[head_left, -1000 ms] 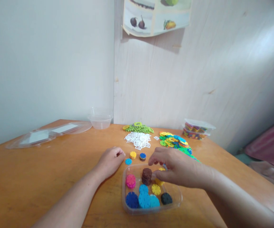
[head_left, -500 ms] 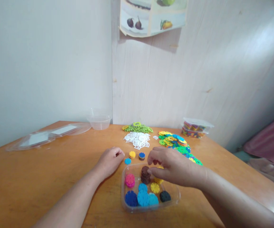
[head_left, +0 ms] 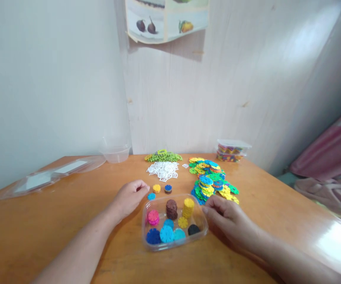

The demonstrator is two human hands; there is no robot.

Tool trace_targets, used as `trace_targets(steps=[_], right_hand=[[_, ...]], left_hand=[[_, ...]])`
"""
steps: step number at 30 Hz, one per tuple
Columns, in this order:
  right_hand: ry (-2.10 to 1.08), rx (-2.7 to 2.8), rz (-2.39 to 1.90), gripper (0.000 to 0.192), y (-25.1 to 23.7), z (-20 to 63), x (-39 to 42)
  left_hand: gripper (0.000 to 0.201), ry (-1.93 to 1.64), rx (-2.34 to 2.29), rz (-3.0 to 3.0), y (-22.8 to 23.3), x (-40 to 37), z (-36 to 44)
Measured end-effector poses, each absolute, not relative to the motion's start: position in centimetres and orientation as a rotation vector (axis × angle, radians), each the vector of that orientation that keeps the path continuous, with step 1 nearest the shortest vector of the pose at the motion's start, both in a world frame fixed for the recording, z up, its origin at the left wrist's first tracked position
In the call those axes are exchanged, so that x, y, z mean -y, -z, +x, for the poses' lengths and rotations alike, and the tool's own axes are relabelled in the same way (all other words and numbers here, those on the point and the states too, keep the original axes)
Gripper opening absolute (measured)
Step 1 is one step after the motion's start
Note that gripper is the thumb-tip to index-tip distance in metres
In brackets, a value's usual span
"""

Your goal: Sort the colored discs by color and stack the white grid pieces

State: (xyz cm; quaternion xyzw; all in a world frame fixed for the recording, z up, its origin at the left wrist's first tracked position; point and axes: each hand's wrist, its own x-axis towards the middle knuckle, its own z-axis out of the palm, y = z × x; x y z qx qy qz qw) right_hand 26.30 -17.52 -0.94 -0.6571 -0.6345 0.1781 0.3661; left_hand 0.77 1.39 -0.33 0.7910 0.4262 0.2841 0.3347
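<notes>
My left hand [head_left: 134, 195] rests on the table left of the tray, its fingers curled and closed; the inside of the hand is hidden. Beside its fingertips lie a flat blue disc [head_left: 151, 196] and a short yellow stack [head_left: 156, 189]. My right hand [head_left: 222, 215] is at the right edge of the clear plastic tray [head_left: 158, 248], thumb and fingers curled together; I cannot make out anything between them. Inside the tray stand notched plastic discs: a brown stack [head_left: 172, 209], a tall yellow stack [head_left: 188, 208], pink discs [head_left: 153, 217], blue discs [head_left: 166, 234] and black discs [head_left: 193, 230].
Behind the tray lie a mixed pile of coloured discs [head_left: 210, 177], white lattice pieces [head_left: 164, 170] and green pieces [head_left: 166, 156]. Lidded boxes [head_left: 232, 152] are stacked at back right. A clear bowl [head_left: 117, 153] and plastic lids [head_left: 69, 167] lie at back left.
My right hand has moved from over the tray to its right side, uncovering the tall yellow stack. My left hand stays by the small discs. The view has shifted right.
</notes>
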Motion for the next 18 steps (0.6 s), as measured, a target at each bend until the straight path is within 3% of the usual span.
trace_targets(steps=[6,18], right_hand=[[-0.504,1.611,-1.677,0.031,1.1,27.3,17.5],[-0.412,1.734,-1.683,0.025,2.0,28.0,16.1]], left_hand=[[0.038,-0.565,-1.001,1.911,-1.5,0.6,0.7],[0.023,-0.456,-0.890,1.839,-1.2,1.7,0.9]])
